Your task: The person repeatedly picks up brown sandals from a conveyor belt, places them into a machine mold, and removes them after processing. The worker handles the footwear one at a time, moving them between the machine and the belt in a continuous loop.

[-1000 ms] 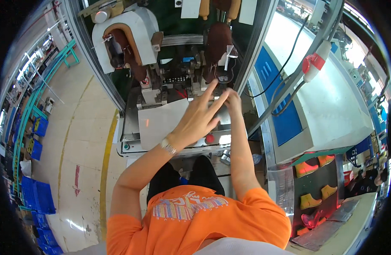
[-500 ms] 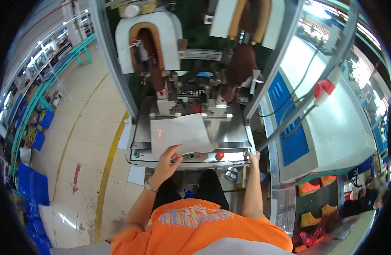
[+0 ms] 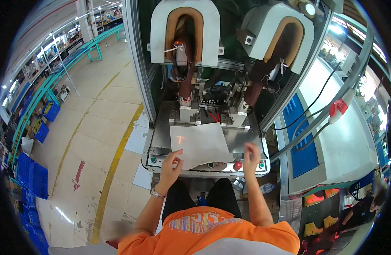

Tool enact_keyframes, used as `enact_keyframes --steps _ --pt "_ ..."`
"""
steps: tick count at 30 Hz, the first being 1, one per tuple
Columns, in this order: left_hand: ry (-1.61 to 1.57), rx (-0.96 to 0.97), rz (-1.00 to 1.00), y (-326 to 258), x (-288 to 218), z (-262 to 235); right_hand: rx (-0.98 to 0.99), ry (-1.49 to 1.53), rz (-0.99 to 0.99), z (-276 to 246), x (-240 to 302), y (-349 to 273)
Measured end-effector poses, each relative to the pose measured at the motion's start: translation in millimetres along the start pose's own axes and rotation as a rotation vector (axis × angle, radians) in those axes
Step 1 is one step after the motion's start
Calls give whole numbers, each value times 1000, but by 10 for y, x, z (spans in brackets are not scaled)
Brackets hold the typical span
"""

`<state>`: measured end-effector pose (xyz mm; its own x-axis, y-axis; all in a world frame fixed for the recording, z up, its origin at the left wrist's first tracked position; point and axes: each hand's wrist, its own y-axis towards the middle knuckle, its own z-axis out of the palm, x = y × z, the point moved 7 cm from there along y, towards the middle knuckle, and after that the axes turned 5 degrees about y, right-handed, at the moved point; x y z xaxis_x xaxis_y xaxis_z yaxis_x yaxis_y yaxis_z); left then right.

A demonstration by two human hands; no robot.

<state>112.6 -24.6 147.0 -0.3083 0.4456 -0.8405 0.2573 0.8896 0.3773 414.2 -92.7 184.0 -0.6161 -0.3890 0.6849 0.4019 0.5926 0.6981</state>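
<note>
My left hand (image 3: 171, 170) is at the front-left corner of a white sheet (image 3: 199, 144), its thumb and fingers apart with nothing seen between them. Raised above the right end of the control panel (image 3: 189, 173) is my right hand (image 3: 251, 159), slightly blurred, fingers loosely extended and nothing visible in it. The sheet lies on the machine's metal bed. Behind it, a brown shoe upper (image 3: 186, 87) stands on the left mount, inside a white U-shaped clamp (image 3: 158, 32) with tan padding. A second brown upper (image 3: 256, 87) leans into the tilted right clamp (image 3: 259, 36).
A red button (image 3: 237, 165) and a green button (image 3: 211, 165) sit along the panel. Red-handled pliers (image 3: 214, 115) lie behind the sheet. To the right are a pale machine cabinet (image 3: 344, 148) and a rack of orange and yellow shoe pieces (image 3: 312, 229). Blue crates (image 3: 31, 176) stand far left.
My right hand has lifted off the panel's right end. The right clamp now sits tilted around its upper. My left hand stays by the sheet; the whole view has shifted.
</note>
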Motion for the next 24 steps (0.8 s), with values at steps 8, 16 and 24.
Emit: enact_keyframes --steps 8,16,24 --pt "-65 -151 39 163 -279 -350 154 240 -417 1033 1937 1605" --pt "-40 -236 79 282 -504 -591 74 -180 -794 1771 2386 2347" --pt "5 -431 107 467 -418 -1132 -213 -171 -893 1655 2282 2140"
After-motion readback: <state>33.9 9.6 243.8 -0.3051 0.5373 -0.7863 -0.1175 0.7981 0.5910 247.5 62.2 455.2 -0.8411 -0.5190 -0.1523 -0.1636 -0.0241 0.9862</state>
